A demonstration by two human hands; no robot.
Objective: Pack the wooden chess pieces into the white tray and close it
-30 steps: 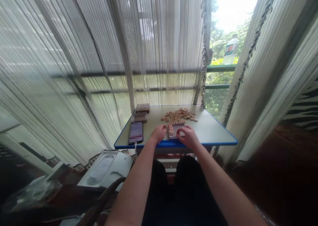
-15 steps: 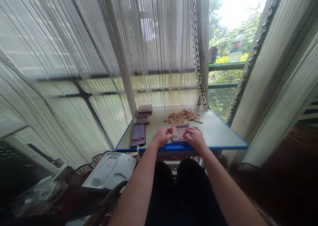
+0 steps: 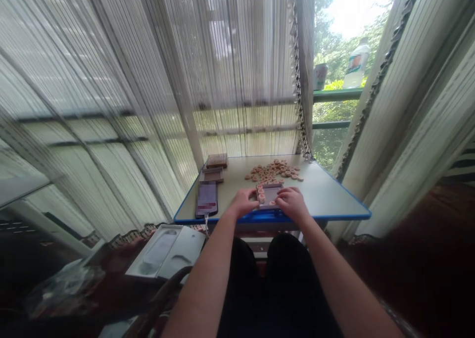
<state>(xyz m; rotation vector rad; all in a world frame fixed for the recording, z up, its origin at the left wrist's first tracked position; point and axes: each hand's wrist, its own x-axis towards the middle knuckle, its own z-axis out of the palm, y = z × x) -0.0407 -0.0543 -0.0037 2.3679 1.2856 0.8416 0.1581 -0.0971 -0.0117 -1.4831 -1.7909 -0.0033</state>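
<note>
One shallow tray (image 3: 270,193) sat between two hands: the left hand (image 3: 245,203) with thumb and fingers parted at its left wall, the right hand (image 3: 293,203) bent-fingered opposite, its grip unclear. Round discs (image 3: 261,198), at least three, lined its left side. Pale, blue-edged desk (image 3: 326,199); sheer striped curtains (image 3: 252,56).

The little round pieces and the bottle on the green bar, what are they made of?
The round pieces look like wood, maybe plastic: they're pale tan and seem dull rather than glossy. The bottle is probably smooth, clear plastic, because light comes through its sides.
</note>
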